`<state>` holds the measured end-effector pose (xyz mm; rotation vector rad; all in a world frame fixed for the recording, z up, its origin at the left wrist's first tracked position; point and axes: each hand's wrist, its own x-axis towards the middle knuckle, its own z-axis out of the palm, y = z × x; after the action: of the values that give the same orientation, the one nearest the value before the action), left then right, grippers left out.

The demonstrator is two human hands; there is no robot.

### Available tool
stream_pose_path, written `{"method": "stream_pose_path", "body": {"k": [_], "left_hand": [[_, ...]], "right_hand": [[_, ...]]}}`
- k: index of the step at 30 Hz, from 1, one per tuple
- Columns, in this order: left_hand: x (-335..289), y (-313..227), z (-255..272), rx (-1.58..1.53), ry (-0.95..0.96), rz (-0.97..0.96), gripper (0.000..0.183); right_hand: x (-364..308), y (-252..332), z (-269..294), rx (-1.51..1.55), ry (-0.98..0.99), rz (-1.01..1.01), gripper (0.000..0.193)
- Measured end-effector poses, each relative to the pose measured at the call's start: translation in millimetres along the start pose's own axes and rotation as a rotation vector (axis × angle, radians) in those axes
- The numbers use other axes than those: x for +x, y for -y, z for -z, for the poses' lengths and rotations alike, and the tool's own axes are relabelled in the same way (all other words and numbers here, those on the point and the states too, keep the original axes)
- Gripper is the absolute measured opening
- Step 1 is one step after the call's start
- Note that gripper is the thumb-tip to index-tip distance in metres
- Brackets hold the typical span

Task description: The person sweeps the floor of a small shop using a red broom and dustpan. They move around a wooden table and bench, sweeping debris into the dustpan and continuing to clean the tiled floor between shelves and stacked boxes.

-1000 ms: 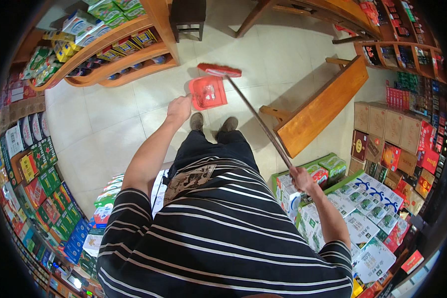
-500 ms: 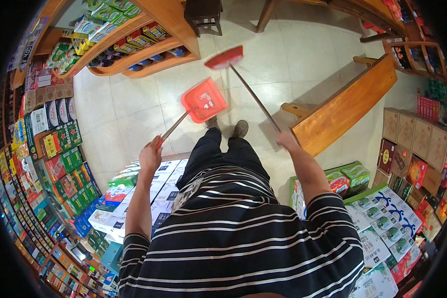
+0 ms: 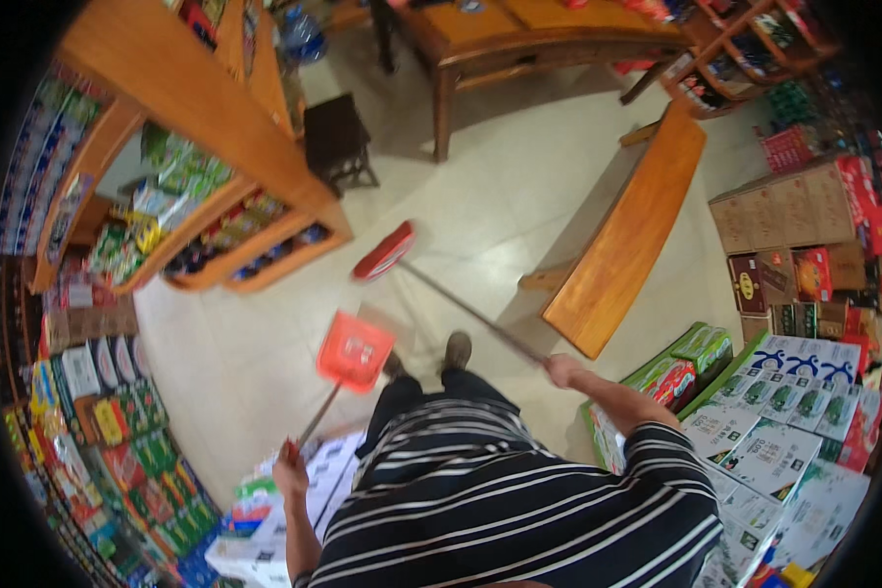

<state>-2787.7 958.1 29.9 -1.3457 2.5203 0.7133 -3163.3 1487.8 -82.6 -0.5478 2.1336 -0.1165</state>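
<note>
Left fingers [image 3: 290, 457] gripping the red dustpan [image 3: 356, 351] | right fingers [image 3: 561, 370] gripping the broom [image 3: 384, 252], its head left of the bench [image 3: 629, 235] | sweeping seems unfinished; what remains, I can't tell

The pale floor [image 3: 206, 353] carried a stool [image 3: 335, 132] and table [image 3: 568, 41] at the far side, a bench [image 3: 632, 240] to the right — and, far left, a shelf [image 3: 309, 201] holding packs [image 3: 191, 169].

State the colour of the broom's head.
Red: the broom's head shows in the head view, slightly blurred.
</note>
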Motion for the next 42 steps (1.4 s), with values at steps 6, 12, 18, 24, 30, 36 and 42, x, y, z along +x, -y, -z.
{"method": "stream_pose_path", "body": {"k": [6,12,18,24,30,36,42], "left_hand": [[8,2,-1,-0.022,0.028,-0.030,0.047],[16,25,-8,-0.171,0.030,-0.092,0.048],[27,15,-19,-0.246,-0.009,-0.185,0.044],[70,-29,0,-0.242,0.021,-0.270,0.044],[158,-81,34,0.127,0.113,-0.422,0.045],[252,-96,49,0.319,0.229,-0.652,0.044],[317,-101,45,0.411,0.330,-0.848,0.040]], "right_hand": [[153,105,-2,-0.081,-0.091,-0.003,0.031],[58,-41,-42,-0.202,0.056,-0.237,0.026],[-127,-95,-54,0.181,0.008,-0.437,0.048],[-89,-44,-71,0.577,-0.211,-0.454,0.054],[71,61,-124,0.336,-0.162,-0.218,0.033],[-35,214,-241,1.089,-0.012,-0.921,0.056],[-132,325,-233,1.459,-0.066,-1.007,0.049]]}}
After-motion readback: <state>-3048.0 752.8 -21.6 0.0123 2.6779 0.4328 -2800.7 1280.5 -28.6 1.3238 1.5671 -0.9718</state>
